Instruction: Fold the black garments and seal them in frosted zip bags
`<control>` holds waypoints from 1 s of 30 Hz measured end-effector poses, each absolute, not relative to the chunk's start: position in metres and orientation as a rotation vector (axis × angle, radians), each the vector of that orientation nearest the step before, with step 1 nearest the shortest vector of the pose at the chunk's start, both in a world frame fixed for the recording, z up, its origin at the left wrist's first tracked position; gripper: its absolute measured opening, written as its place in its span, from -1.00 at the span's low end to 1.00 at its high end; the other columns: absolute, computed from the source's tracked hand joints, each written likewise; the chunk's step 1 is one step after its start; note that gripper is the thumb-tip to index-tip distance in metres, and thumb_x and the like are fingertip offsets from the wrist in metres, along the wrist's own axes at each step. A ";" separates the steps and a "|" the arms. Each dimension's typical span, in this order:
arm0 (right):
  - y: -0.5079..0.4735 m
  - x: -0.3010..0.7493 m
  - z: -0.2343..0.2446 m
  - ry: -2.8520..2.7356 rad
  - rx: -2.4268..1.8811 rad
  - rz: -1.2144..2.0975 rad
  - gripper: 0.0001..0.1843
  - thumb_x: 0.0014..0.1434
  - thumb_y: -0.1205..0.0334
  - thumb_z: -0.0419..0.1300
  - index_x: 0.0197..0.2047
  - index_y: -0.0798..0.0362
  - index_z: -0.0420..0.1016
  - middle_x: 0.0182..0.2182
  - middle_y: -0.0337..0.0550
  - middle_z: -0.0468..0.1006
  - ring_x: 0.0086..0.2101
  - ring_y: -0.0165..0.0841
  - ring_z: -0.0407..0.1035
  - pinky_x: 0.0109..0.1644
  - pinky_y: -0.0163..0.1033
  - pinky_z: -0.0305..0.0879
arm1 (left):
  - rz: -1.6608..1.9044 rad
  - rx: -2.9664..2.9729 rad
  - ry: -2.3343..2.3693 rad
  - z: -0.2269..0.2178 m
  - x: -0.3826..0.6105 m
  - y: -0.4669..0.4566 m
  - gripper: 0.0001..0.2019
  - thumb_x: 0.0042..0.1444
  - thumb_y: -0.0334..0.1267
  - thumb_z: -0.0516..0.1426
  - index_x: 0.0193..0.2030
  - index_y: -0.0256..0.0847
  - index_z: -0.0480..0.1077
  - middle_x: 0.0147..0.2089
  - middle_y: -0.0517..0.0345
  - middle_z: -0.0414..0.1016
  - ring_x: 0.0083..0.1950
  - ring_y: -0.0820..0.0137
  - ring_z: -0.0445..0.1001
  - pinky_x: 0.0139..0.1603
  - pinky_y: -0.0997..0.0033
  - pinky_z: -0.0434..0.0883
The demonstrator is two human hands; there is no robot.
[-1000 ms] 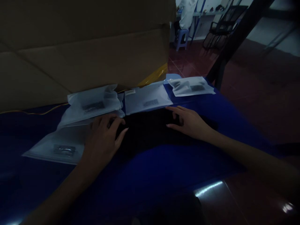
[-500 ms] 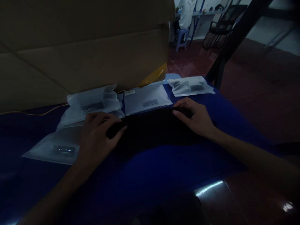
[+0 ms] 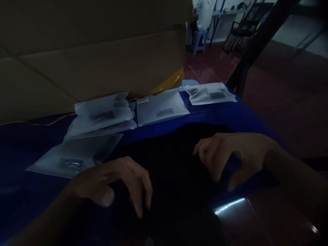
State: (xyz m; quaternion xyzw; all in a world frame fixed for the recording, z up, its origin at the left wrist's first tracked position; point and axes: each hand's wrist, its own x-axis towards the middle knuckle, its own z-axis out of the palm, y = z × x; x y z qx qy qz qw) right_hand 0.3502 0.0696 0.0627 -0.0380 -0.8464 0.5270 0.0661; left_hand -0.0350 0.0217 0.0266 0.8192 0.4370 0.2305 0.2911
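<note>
A black cloth (image 3: 169, 160) lies spread on the blue table cover (image 3: 230, 116), reaching toward me. My left hand (image 3: 115, 181) curls its fingers down onto the cloth's near left part and seems to grip it. At the cloth's right side, my right hand (image 3: 230, 153) pinches its edge with bent fingers. Frosted plastic bags lie beyond: one at the left (image 3: 74, 155), a stack (image 3: 102, 114) behind it, a flat one (image 3: 160, 107) in the middle, and one at the far right (image 3: 208, 93).
A big cardboard box (image 3: 89, 51) stands at the back of the table with yellow tape (image 3: 169, 82) at its corner. A dark post (image 3: 253, 44) rises at the right. Far off a person sits on a blue stool (image 3: 198, 37) near chairs.
Both hands have pulled back toward me from the cloth's far edge, drawing the black cloth nearer; it now covers more of the near table. The bags have not moved.
</note>
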 end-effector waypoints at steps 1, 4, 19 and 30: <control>0.067 0.349 0.064 -2.582 -0.063 1.672 -0.86 0.28 0.21 0.41 -0.10 0.02 0.67 -0.26 -0.19 0.73 -0.19 -0.35 0.62 0.30 -0.04 0.36 | 0.583 2.173 1.167 0.026 -0.026 0.020 -0.61 0.26 0.19 0.18 -0.09 -0.05 0.61 -0.21 0.04 0.60 -0.16 0.21 0.59 -0.17 0.18 0.58; 0.063 0.347 0.067 -2.624 0.018 1.853 -0.70 0.24 0.32 0.42 0.06 0.05 0.65 -0.09 -0.12 0.73 -0.07 -0.35 0.62 0.20 -0.22 0.44 | 0.478 2.126 1.154 0.026 0.000 0.015 -0.61 0.28 0.15 0.17 0.03 -0.04 0.59 -0.16 0.04 0.61 -0.15 0.21 0.61 -0.16 0.20 0.59; 0.076 0.341 0.039 -2.285 -1.190 0.349 -0.73 0.32 0.06 0.24 -0.06 0.02 0.67 -0.14 -0.07 0.69 -0.12 -0.15 0.55 -0.09 -0.08 0.46 | 0.371 2.716 1.217 0.015 0.012 0.015 -0.35 0.32 0.11 0.17 0.48 -0.03 0.26 0.41 -0.15 0.30 0.35 -0.13 0.33 0.24 -0.29 0.42; 0.074 0.355 0.058 -2.520 -0.766 1.350 -0.73 0.18 0.12 0.45 -0.07 -0.01 0.64 -0.31 -0.29 0.68 -0.34 -0.42 0.57 -0.25 -0.35 0.45 | -0.029 2.734 1.188 0.009 0.008 0.015 -0.09 0.30 0.38 0.07 0.62 0.21 -0.28 0.68 -0.06 -0.40 0.61 -0.40 -0.33 0.34 -0.74 0.03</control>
